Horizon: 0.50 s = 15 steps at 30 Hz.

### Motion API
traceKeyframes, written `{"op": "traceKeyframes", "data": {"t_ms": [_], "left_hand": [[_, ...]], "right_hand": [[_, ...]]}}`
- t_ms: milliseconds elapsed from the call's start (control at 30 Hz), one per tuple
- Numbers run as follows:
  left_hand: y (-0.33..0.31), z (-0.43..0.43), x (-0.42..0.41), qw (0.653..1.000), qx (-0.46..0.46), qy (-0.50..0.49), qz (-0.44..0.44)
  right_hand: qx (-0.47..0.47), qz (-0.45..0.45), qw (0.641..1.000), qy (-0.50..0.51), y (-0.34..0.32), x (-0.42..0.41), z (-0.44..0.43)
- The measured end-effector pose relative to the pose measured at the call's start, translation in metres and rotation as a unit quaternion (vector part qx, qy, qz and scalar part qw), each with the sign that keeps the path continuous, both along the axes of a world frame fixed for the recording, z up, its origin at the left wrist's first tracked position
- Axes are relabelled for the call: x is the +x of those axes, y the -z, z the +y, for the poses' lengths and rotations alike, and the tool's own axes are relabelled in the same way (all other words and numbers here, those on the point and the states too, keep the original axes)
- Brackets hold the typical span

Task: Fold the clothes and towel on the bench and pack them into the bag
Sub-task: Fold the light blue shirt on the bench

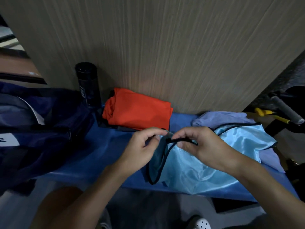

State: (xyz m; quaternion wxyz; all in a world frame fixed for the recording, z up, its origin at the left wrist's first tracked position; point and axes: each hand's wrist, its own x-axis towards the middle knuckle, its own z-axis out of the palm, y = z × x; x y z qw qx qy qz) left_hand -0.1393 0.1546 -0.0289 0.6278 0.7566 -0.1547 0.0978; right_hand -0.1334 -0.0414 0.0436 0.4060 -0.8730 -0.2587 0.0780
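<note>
A shiny light-blue garment (206,164) with dark trim lies spread on the blue bench (92,156). My left hand (140,151) and my right hand (203,146) both pinch its dark-trimmed edge, close together above the bench's middle. Behind them a folded orange garment (140,109) rests on a dark folded piece against the wall. A lilac towel (221,119) lies crumpled under and beyond the light-blue garment at the right. The dark navy bag (36,123) sits at the left end of the bench.
A black bottle (88,83) stands upright between the bag and the orange garment. The wood-grain wall (165,47) runs right behind the bench. Yellow-handled tools (270,115) and a grey grip (287,109) lie at the far right. My shoe (200,223) shows below.
</note>
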Motion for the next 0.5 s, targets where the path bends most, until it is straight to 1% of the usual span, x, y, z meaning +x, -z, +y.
{"op": "traceKeyframes", "data": {"t_ms": [67, 200, 400, 500], "left_hand": [[-0.003, -0.002, 0.000, 0.999, -0.037, 0.023, 0.021], [0.003, -0.007, 0.003, 0.998, -0.041, 0.038, 0.020], [0.008, -0.011, 0.010, 0.999, -0.043, 0.003, -0.020], [0.008, -0.013, 0.008, 0.998, -0.056, -0.001, -0.015]], "right_hand": [[0.013, -0.021, 1.000, 0.013, 0.005, 0.005, 0.004], [0.026, -0.039, 0.999, 0.018, 0.013, 0.015, 0.007], [0.073, 0.009, 0.997, 0.015, 0.016, 0.021, 0.004], [0.066, 0.025, 0.998, 0.005, 0.014, 0.024, -0.001]]}}
